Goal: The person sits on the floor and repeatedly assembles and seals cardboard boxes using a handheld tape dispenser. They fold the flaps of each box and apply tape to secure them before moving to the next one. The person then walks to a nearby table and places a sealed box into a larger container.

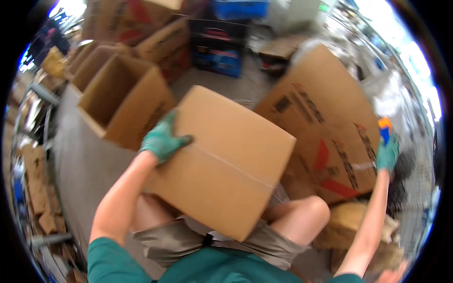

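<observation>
A grey concrete floor [80, 165] is seen left of the left hand [163, 139]; an open cardboard box [123, 101] is set on it just beyond that hand.

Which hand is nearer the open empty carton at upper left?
Left. The left hand rests on the closed box on the lap, right beside the open carton. The right hand is far off, holding an orange-and-blue tool.

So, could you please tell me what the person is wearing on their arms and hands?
Both hands wear teal-green work gloves with a textured, knit-like surface: the left hand and the right hand. The forearms are bare, and short dark green shirt sleeves end above the elbows.
</observation>
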Tool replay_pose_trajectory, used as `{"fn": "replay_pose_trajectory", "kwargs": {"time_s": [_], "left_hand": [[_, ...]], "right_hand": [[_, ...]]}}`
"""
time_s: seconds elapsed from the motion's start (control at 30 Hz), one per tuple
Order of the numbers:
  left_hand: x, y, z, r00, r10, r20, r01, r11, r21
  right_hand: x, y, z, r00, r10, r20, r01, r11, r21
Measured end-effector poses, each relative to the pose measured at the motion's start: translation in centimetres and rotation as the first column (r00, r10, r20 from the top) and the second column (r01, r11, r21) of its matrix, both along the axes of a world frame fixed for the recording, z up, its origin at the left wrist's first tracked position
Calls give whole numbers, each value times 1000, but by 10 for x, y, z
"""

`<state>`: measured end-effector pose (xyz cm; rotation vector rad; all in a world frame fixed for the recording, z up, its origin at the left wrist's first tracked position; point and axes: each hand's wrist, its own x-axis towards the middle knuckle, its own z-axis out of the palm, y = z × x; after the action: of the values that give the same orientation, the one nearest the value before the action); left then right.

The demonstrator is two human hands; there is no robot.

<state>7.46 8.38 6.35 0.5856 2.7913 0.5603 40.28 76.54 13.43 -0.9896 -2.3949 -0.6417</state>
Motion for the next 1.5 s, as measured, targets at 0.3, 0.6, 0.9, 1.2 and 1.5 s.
{"fn": "replay_pose_trajectory", "kwargs": {"time_s": [0.3,0.6,0.9,1.2,1.5], "left_hand": [[-29,-24,1,872,124,474,-171,984,56],[52,-95,173,999,-42,11,16,593,805],[5,-259,241,757,512,-406,172,444,880],[-38,-323,86,823,423,380,-327,-196,925],[-80,-236,44,884,403,237,-391,360,847]], "right_hand": [[-67,-430,-158,730,-269,-629,-683,-250,-686],[-52,-449,59,422,-24,-906,-906,23,-422],[-236,-548,140,127,151,-980,-806,-560,-190],[-218,-507,24,391,717,-577,-592,-285,-754],[-105,-374,-17,697,450,-559,-620,-15,-785]]}}
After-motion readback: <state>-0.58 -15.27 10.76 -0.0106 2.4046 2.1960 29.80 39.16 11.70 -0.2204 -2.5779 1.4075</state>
